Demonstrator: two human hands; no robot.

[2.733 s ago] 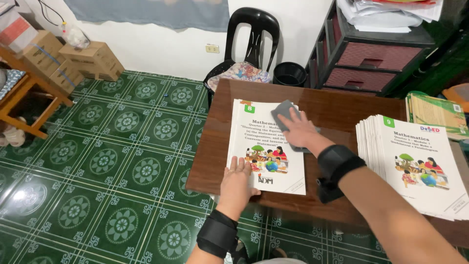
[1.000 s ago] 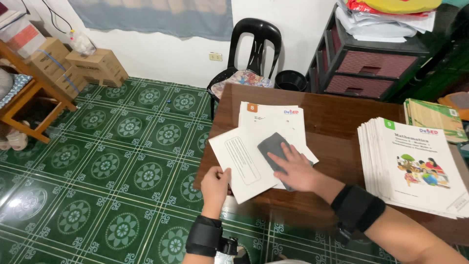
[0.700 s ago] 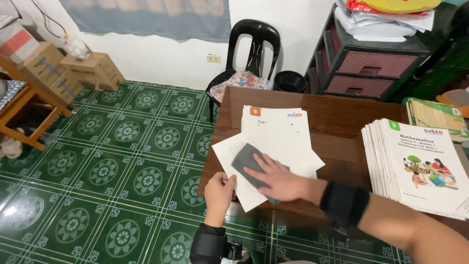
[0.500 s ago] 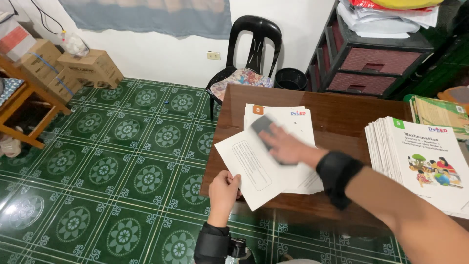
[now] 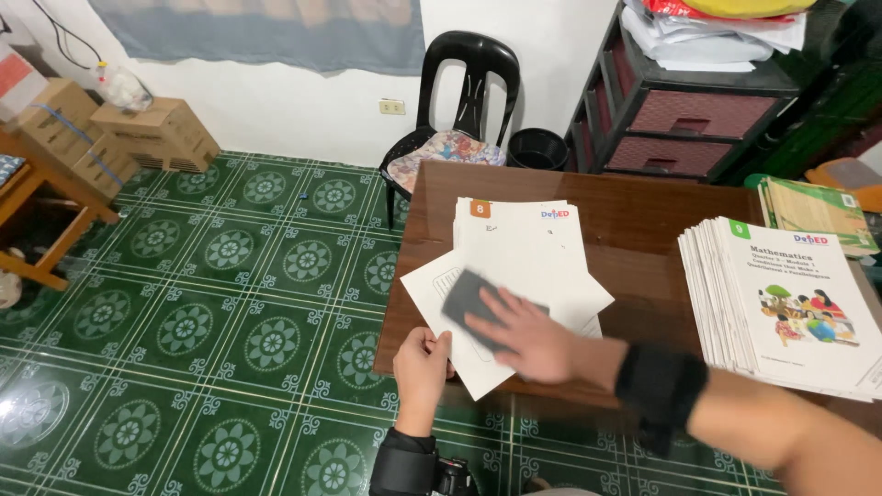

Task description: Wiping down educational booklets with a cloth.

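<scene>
Brown wooden table (image 5: 643, 230), glossy top, standing on the green patterned tile floor (image 5: 230, 303). Directly on it: a pile of white booklets (image 5: 514, 248) near the left edge (the loose sheets under it skewed, one corner overhanging the front edge); a fanned stack of illustrated booklets (image 5: 790, 303) at right; green books (image 5: 813, 213) behind that stack.

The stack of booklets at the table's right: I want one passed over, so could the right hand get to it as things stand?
Probably yes: the stack of booklets lies uncovered, with bare table between it and the right hand, which presses a grey pad.
</scene>
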